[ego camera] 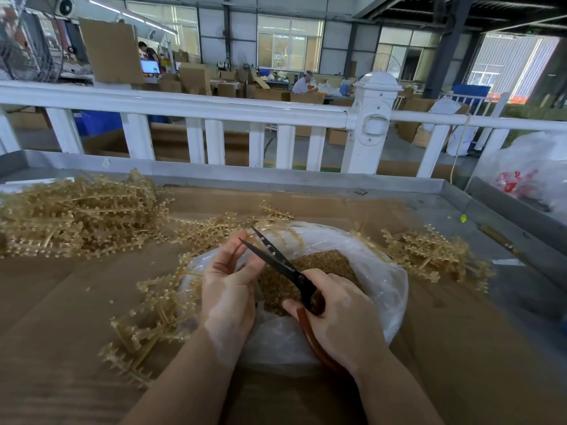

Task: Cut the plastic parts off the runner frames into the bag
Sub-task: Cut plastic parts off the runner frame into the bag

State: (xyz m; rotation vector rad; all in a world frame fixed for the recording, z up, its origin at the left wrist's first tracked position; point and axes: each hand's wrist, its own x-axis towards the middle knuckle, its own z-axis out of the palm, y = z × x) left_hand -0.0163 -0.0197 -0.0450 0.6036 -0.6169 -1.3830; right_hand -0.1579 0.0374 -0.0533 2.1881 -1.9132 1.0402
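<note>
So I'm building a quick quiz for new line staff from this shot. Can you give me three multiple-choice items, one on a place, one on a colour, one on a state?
1. Where does the big heap of runner frames lie?
A. Far left of the table
B. Inside the bag
C. On the white railing

2. What colour are the scissors' handles?
A. Blue
B. Reddish brown
C. Yellow

3. How do the scissors' blades stand?
A. Closed tight
B. Parted
C. Lying flat on the cardboard

Answers:
1 A: the heap sits at the left, away from the bag.
2 B: a reddish-brown loop shows under the right hand.
3 B: the two black tips are apart, just above the left hand, over the cut parts in the bag.
</note>
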